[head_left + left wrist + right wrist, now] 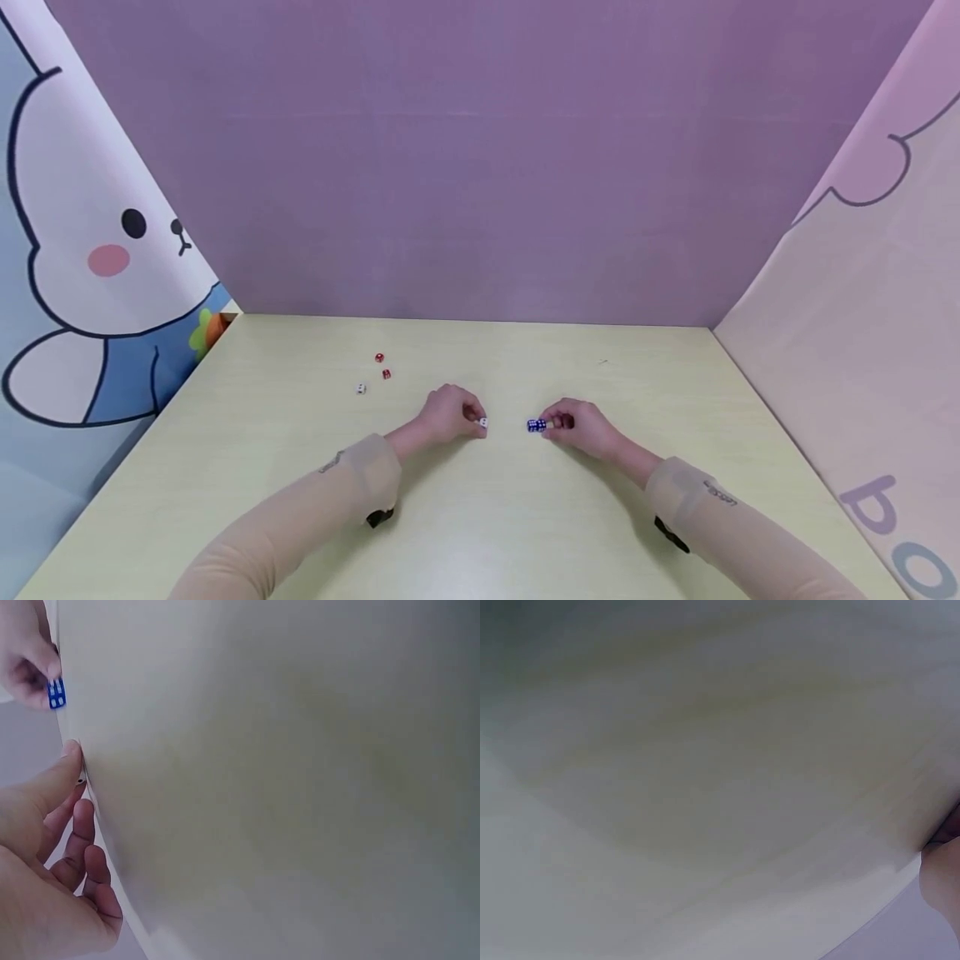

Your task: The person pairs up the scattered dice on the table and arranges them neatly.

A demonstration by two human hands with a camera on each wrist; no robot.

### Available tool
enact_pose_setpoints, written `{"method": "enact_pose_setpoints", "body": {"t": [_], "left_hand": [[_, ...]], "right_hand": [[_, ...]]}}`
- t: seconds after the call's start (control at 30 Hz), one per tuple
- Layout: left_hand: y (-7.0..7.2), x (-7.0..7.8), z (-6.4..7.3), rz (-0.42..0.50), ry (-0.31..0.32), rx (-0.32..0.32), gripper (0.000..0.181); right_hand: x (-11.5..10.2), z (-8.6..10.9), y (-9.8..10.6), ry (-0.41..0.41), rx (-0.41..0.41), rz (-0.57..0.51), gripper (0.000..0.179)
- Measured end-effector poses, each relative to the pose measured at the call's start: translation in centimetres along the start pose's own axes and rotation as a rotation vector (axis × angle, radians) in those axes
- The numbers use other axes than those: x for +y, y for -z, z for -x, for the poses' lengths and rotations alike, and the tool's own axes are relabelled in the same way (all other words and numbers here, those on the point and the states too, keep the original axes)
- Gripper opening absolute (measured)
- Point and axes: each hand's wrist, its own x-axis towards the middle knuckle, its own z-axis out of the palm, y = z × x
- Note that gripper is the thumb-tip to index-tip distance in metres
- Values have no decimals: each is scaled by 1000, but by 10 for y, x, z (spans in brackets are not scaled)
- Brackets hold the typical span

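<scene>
In the head view my left hand [450,414] pinches a small white die [483,423] between thumb and fingertip, low over the table. Only a sliver of that white die [81,781] peeks out in the left wrist view, the fingers hiding the rest. Facing it across a short gap, my right hand [588,427] grips blue dice with white pips [536,425]; two appear side by side. These blue dice [56,693] also show at the left wrist view's upper left. The right wrist view catches just part of the right hand [941,881], without the dice.
On the pale tabletop [480,533], left of the left hand, lie a red die [379,357], another red die [386,374] and a white die [361,388]. A tiny thin mark or scrap [603,362] is at the back right. A purple panel [480,167] rises behind the table.
</scene>
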Motion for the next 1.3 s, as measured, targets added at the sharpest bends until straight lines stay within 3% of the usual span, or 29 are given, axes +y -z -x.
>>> {"method": "enact_pose_setpoints", "body": {"t": [0.37,0.67,0.8,1.07,1.3], "left_hand": [[-16,20,14,39,-22,-14,16],[-38,48,11,45,-49,-35,14],[-45,58,9,4,-76,-29,14],[-56,73,2,-82,-108,35,14],[-58,77,-2,-131,-83,73,14]], "right_hand": [[1,2,5,-42,-14,-56,25],[3,13,12,-96,8,-59,24],[0,20,12,-58,-10,-42,22],[-1,24,8,105,-47,-9,19],[-2,21,6,134,-59,-10,15]]}}
